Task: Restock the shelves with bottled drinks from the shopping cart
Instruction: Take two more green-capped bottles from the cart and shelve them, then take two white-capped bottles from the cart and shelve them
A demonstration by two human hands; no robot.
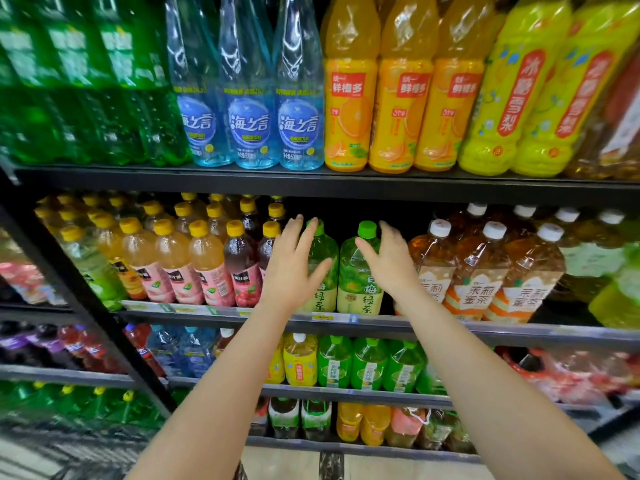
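With both hands open, fingers spread — left hand (294,268) and right hand (388,261) flanking 2 green-tea bottles (360,271) standing on the middle shelf (433,325) — these seem placed, though the cart's remaining stock is unseen.

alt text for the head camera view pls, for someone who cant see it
Two bare arms reach to a drinks shelf, the left hand and right hand open, fingers spread beside two green-capped green tea bottles at the shelf front. Yellow-capped juice bottles stand to their left, white-capped tea bottles to their right, with more drinks above and below.
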